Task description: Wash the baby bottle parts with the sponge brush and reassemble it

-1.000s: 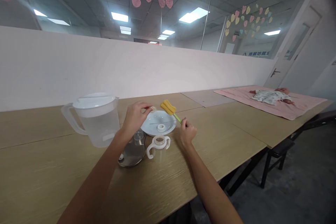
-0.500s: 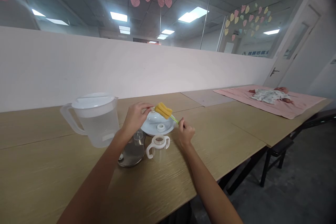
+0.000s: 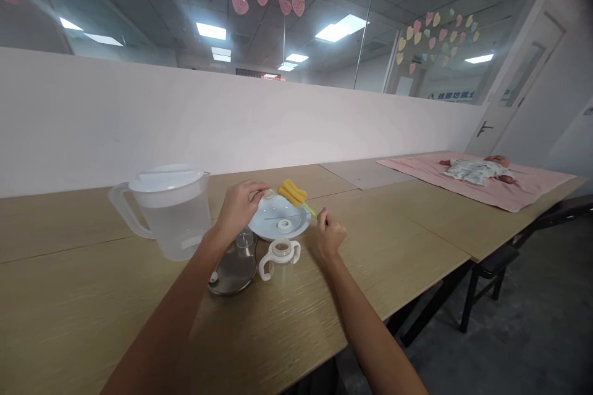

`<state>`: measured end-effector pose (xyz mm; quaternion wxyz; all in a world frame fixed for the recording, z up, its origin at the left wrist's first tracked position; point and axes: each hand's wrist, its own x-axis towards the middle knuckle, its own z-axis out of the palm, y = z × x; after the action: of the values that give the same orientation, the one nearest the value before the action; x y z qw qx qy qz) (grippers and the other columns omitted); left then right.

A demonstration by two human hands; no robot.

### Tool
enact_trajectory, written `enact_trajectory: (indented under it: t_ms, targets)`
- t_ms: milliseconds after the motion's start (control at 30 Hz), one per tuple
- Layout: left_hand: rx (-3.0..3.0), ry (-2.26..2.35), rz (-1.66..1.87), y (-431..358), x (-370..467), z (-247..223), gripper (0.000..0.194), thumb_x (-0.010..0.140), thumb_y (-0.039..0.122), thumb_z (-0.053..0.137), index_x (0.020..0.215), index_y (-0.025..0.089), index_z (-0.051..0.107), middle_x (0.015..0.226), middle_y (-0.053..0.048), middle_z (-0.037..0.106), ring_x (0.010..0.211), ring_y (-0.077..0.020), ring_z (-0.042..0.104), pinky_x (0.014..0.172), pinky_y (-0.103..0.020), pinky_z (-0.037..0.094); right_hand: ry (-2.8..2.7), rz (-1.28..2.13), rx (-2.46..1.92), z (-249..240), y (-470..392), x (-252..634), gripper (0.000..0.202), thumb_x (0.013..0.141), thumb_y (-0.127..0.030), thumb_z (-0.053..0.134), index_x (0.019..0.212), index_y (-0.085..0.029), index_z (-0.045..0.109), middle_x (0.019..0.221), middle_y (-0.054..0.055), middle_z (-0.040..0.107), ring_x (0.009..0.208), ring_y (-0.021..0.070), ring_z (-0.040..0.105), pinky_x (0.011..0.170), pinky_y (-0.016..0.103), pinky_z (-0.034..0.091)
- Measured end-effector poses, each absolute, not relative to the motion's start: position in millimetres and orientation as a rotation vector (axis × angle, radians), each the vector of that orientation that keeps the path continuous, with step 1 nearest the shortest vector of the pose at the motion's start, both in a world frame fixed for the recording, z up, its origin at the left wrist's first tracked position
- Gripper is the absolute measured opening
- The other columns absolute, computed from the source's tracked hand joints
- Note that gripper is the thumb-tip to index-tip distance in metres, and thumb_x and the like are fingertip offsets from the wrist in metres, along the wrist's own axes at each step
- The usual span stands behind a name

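My right hand (image 3: 330,233) is closed around the green handle of a yellow sponge bottle brush (image 3: 293,193), its head raised over the far rim of a white bowl (image 3: 259,227). Over the bowl's left side, my left hand (image 3: 241,205) pinches a small translucent piece that looks like a bottle nipple (image 3: 269,194). The sponge is just right of that piece, apart from it. A white ring (image 3: 284,226) lies in the bowl. In front stands a clear baby bottle with two white handles (image 3: 280,254).
A metal tray (image 3: 234,271) holding a clear cap (image 3: 244,239) lies partly behind my left forearm. To the left stands a lidded plastic pitcher (image 3: 173,216). A baby-like figure (image 3: 479,170) lies on a pink cloth (image 3: 417,168) at the far right. A low wall (image 3: 222,120) backs the table.
The sponge head has shifted slightly right, away from the small translucent piece in my left hand. My right hand has moved a little right; the left hand stays nearly still.
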<state>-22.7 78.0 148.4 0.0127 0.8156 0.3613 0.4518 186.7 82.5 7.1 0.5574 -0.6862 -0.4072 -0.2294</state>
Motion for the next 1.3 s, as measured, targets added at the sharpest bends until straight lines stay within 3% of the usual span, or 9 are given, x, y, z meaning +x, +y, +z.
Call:
enact_trajectory:
  t_ms: [367, 767, 1300]
  targets:
    - [2.557, 1.054, 1.415, 77.2, -23.8, 148.4, 0.024, 0.081, 0.018, 0.046, 0.086, 0.021, 0.069, 0.096, -0.001, 0.071, 0.089, -0.0169, 0.064, 0.084, -0.030, 0.049, -1.030, -0.551, -1.530, 5.1, 82.3, 186.2, 0.059, 0.092, -0.040, 0.025, 0.046, -0.014, 0.052, 0.042, -0.001, 0.040, 0.045, 0.0077, 0.022, 0.048, 0.025, 0.017]
    - [2.391, 0.871, 1.332, 73.3, -21.7, 149.4, 0.023, 0.081, 0.018, 0.046, 0.101, 0.018, 0.058, 0.097, -0.004, 0.068, 0.091, -0.0163, 0.064, 0.083, -0.030, 0.050, -0.980, -0.557, -1.547, 7.6, 82.2, 187.3, 0.061, 0.092, -0.041, 0.022, 0.046, -0.014, 0.051, 0.041, -0.001, 0.038, 0.044, 0.0074, 0.021, 0.048, 0.025, 0.018]
    - [2.352, 0.819, 1.273, 73.0, -22.9, 150.0, 0.018, 0.083, 0.019, 0.047, 0.098, 0.017, 0.056, 0.097, -0.005, 0.067, 0.094, -0.0163, 0.063, 0.085, -0.030, 0.049, -1.014, -0.546, -1.569, 8.3, 81.4, 186.5, 0.060, 0.092, -0.040, 0.024, 0.044, -0.014, 0.049, 0.040, 0.000, 0.040, 0.044, 0.0071, 0.020, 0.047, 0.024, 0.017]
